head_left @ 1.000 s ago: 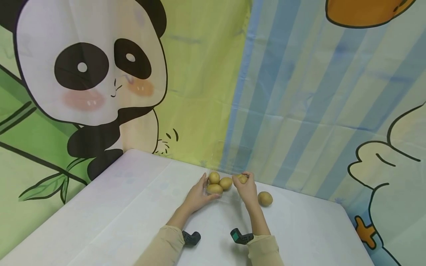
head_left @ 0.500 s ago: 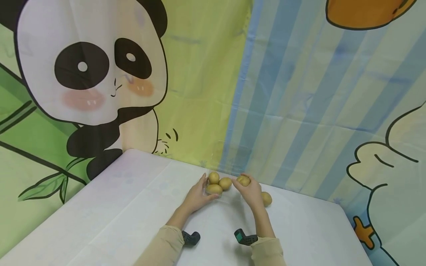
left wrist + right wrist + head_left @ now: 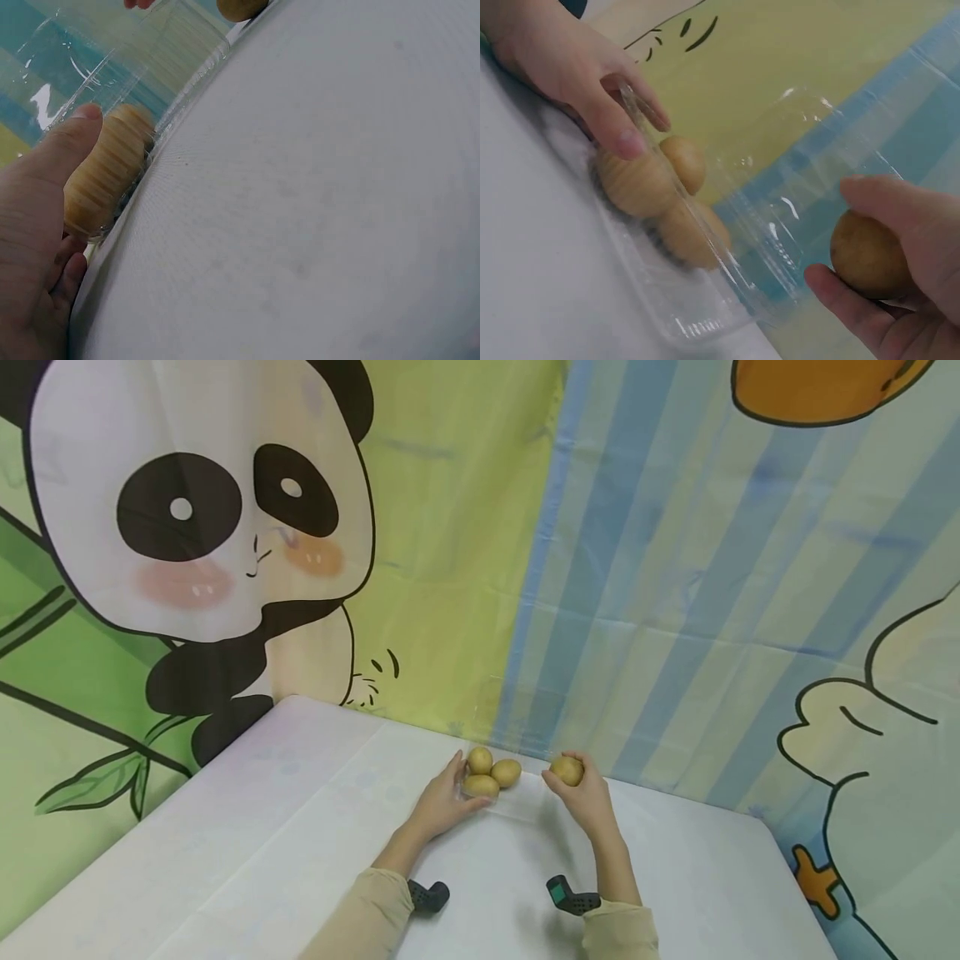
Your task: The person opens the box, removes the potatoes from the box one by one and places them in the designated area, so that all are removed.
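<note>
A clear plastic box (image 3: 671,322) with a raised lid (image 3: 780,217) stands on the white table, and three potatoes (image 3: 480,787) are bunched at its left end. My left hand (image 3: 438,806) grips that end, thumb over the near wall and fingers round the far side. A rounder potato (image 3: 566,770) is held between the thumb and fingers of my right hand (image 3: 592,802), to the right of the box. In the left wrist view, a potato (image 3: 240,7) shows at the top edge, beside fingertips of the right hand.
The white table (image 3: 315,835) runs back to a printed cloth backdrop (image 3: 450,568) with a panda and blue stripes, close behind the box. Dark wrist-worn devices (image 3: 429,897) sit at both sleeves.
My right hand has moved right with its potato, away from the box. The loose potato on the table at the right is now hidden behind that hand. The left hand keeps its grip.
</note>
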{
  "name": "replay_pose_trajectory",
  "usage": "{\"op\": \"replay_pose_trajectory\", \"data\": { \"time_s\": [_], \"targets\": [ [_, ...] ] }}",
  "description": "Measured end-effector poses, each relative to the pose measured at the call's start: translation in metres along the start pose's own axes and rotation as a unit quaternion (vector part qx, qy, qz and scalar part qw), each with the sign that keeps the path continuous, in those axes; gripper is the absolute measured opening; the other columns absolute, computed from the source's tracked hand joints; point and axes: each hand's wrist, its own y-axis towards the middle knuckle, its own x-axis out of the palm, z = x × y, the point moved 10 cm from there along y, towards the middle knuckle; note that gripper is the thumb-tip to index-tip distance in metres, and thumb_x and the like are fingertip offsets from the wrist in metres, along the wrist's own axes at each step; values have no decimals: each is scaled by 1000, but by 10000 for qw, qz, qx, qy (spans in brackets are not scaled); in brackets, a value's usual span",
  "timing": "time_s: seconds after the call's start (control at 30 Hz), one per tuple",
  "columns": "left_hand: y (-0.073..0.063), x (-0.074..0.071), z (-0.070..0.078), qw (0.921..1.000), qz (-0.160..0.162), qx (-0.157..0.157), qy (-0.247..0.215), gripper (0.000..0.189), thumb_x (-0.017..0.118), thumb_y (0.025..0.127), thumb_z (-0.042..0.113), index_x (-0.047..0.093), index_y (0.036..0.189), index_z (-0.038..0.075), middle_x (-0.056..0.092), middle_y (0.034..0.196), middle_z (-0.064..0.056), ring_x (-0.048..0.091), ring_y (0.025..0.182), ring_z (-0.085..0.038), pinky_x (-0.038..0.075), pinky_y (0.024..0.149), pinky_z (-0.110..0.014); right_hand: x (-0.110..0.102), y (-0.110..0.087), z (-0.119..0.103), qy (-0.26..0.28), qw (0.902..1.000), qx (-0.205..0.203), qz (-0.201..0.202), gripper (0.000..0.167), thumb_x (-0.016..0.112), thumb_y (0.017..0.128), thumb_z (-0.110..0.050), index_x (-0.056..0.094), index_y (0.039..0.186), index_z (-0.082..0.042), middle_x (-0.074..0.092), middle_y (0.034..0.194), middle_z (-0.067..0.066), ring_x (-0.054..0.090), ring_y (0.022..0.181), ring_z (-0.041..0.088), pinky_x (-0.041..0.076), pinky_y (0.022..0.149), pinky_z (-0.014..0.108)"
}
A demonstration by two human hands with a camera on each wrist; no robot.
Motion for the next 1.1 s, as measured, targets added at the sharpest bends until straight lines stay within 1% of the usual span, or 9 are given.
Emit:
{"op": "replay_pose_trajectory", "data": {
  "time_s": [0.07, 0.23, 0.33, 0.47, 0.53, 0.6, 0.8, 0.97, 1.1],
  "targets": [
    [0, 0, -1, 10000, -5, -22, 0, 108, 72, 75, 58, 17, 152, 7, 42, 147, -17, 42, 134, -35, 34, 111, -51, -5, 0, 4, -282, 9996, 9, 3, 71, 70, 83, -46, 40, 139, -15, 56, 118, 19, 59, 90, 26, 51, 64, 29],
    [2, 2, -5, 10000, -18, -93, 11, 110, 71, 73, 62, 16, 153, 10, 40, 149, -15, 42, 135, -33, 33, 112, -49, -20, -2, 9, -574, 9983, 56, 14, 73, 71, 83, -41, 38, 143, -16, 55, 125, 20, 59, 98, 30, 52, 71, 34],
    [3, 2, -6, 10000, 2, -62, 4, 109, 71, 73, 61, 16, 153, 10, 40, 149, -15, 42, 135, -33, 33, 112, -49, -32, -4, 12, -657, 9978, 48, 71, 74, 71, 82, -46, 40, 142, -17, 53, 128, 20, 59, 102, 33, 54, 73, 36],
    [4, 2, -7, 10000, 15, -42, 46, 109, 70, 74, 61, 16, 153, 9, 41, 148, -15, 42, 135, -33, 33, 112, -49, -48, -8, 23, -451, 9988, 191, 90, 75, 67, 82, -54, 41, 143, -20, 47, 137, 18, 56, 110, 35, 55, 77, 39],
    [4, 3, -8, 10000, 6, -47, 55, 109, 70, 74, 62, 16, 153, 9, 41, 148, -15, 42, 135, -33, 33, 112, -49, -55, -9, 29, -228, 9993, 289, 119, 74, 65, 83, -55, 40, 143, -20, 45, 139, 17, 54, 114, 35, 55, 82, 39],
    [4, 3, -8, 10000, -3, -57, 60, 109, 70, 74, 63, 16, 153, 9, 41, 148, -15, 42, 135, -33, 33, 112, -49, -61, -10, 34, -92, 9992, 350, 169, 74, 65, 84, -54, 39, 143, -19, 45, 138, 17, 53, 114, 34, 54, 83, 38],
    [4, 2, -8, 10000, -2, -80, 40, 109, 70, 74, 63, 17, 153, 9, 41, 148, -15, 41, 135, -33, 33, 112, -49, -73, -13, 42, -5, 9985, 475, 275, 75, 69, 84, -43, 34, 145, -16, 40, 138, 17, 51, 112, 31, 49, 80, 30],
    [3, 1, -6, 9999, -25, -96, 12, 109, 70, 74, 61, 16, 153, 9, 41, 148, -15, 40, 136, -33, 32, 113, -49, -78, -13, 45, 98, 9981, 502, 346, 75, 72, 84, -32, 31, 146, -17, 36, 142, 17, 50, 115, 32, 49, 82, 32],
    [2, 2, -6, 9999, -62, -108, 9, 109, 70, 74, 61, 15, 153, 10, 40, 149, -14, 39, 137, -32, 31, 114, -48, -85, -14, 51, -114, 9970, 460, 606, 75, 73, 84, -27, 33, 146, -15, 34, 145, 20, 50, 115, 35, 50, 81, 34]
  ]
}}
